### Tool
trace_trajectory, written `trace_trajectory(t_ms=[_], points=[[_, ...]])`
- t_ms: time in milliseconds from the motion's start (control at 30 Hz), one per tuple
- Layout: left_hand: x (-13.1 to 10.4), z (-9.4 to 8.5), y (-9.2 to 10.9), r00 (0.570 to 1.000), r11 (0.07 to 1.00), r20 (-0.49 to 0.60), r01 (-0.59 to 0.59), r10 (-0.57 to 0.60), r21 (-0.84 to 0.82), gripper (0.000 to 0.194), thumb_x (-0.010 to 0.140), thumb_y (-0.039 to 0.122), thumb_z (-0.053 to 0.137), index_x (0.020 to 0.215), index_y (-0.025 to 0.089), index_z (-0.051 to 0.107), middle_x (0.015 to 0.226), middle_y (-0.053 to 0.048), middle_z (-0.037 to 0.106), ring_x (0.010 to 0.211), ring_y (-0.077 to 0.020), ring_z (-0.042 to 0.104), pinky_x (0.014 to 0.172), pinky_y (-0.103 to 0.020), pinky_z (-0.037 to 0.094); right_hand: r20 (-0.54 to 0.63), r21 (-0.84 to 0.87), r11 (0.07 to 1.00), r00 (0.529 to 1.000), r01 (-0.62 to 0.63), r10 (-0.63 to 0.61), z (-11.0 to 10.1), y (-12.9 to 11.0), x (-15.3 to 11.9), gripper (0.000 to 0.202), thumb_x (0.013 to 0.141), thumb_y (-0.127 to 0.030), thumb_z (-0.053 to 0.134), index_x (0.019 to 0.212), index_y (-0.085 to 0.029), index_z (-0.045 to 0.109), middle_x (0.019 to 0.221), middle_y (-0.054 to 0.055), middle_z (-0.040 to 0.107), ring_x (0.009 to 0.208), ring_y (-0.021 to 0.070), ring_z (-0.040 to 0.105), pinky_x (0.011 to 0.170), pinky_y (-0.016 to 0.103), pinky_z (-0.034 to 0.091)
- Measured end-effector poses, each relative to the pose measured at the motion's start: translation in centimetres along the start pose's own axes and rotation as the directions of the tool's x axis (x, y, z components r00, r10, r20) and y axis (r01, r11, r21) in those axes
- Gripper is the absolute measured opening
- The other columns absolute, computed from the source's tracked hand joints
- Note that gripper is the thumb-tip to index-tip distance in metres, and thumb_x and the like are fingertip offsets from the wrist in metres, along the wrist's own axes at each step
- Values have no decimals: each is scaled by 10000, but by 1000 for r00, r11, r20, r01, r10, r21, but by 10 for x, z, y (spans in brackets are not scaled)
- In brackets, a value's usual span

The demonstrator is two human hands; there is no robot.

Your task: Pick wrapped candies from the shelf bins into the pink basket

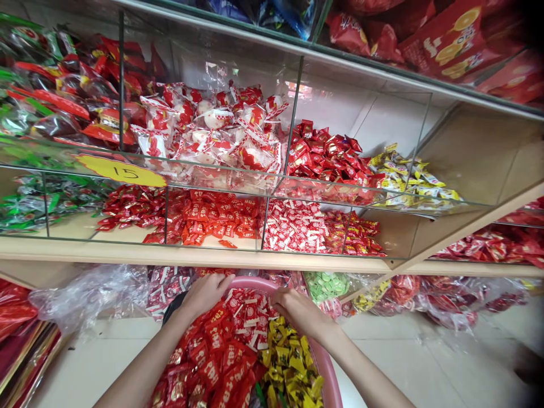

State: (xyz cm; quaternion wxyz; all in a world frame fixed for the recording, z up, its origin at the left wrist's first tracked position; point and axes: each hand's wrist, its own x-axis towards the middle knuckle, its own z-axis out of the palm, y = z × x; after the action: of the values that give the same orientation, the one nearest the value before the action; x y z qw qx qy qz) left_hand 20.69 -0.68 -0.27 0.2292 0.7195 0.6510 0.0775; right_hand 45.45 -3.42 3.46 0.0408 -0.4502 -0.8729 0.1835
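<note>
A pink plastic basin (330, 368) sits low in front of me, filled with wrapped candies. My left hand (209, 293) is closed on the far rim at its left, fingers partly hidden. My right hand (300, 310) grips the same rim further right, its fingers curled over the edge. Inside lie red-wrapped candies (212, 362) on the left, red-and-white candies (250, 314) at the far side, and yellow-wrapped candies (291, 362) on the right. The near side of the basin is cut off by the frame.
Glass-fronted shelves (238, 258) with compartments of wrapped sweets rise ahead. A yellow price tag (121, 171) reads 15. Beneath stand clear plastic bags (91, 294) and a bag of green candies (327, 286). Pale floor tiles (408, 357) show at both sides.
</note>
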Motion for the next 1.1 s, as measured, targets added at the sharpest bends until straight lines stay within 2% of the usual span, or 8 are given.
trace_trajectory(t_ms=[267,433,500,567,667,867,1000,1100], points=[[2,3,-3,1000,1000,-11,4,-4,12,629,837,621,163,667,192,590,690,-73,665,652,-205,620,575,-251,334,-24,90,996,1000,17,-15,-7,-5,3,183,834,-150,464,714,-174,601,763,42,623,694,144,569,615,227,379],[3,4,-4,1000,1000,-3,2,-2,15,619,841,613,169,668,195,591,697,-76,670,649,-203,618,567,-247,327,-265,150,988,964,32,9,-43,2,15,173,877,-286,448,827,-191,584,774,23,616,674,132,553,629,228,383],[3,4,-4,1000,1000,-11,-8,8,14,620,842,611,170,671,196,597,702,-79,673,663,-208,623,578,-251,333,-427,153,988,900,-21,86,-58,8,27,175,880,-309,434,835,-189,553,747,17,599,635,129,526,610,232,375],[3,5,-4,1000,1000,-18,-10,10,15,623,842,611,171,682,197,608,709,-82,675,678,-214,628,589,-253,341,-587,124,985,791,-123,173,-68,16,44,178,875,-331,426,834,-185,520,753,27,585,640,141,510,606,244,368],[2,5,-5,1000,1000,-26,-10,11,20,631,842,612,164,702,199,620,729,-83,677,687,-213,628,600,-253,350,-710,28,956,668,-291,224,-73,26,71,216,863,-383,423,868,-177,486,818,73,575,747,195,510,630,278,363],[1,3,-4,1000,1000,-20,-11,11,10,635,840,615,159,692,198,615,726,-80,675,667,-205,617,586,-253,341,-698,-50,893,656,-447,288,-65,35,95,271,840,-429,454,921,-170,452,848,117,583,843,253,505,674,317,357],[2,2,-1,1000,1000,-9,7,-7,14,626,836,618,176,688,192,610,732,-84,675,686,-212,623,581,-253,340,-649,15,892,674,-452,353,-63,37,93,198,820,-368,476,883,-182,458,784,88,585,813,241,513,632,296,344],[3,2,0,1000,1000,3,19,-19,14,624,835,618,182,687,190,610,738,-85,677,689,-212,626,577,-251,342,-661,119,906,649,-407,378,-62,39,90,172,797,-346,480,858,-186,465,778,72,578,780,221,511,624,289,345]])
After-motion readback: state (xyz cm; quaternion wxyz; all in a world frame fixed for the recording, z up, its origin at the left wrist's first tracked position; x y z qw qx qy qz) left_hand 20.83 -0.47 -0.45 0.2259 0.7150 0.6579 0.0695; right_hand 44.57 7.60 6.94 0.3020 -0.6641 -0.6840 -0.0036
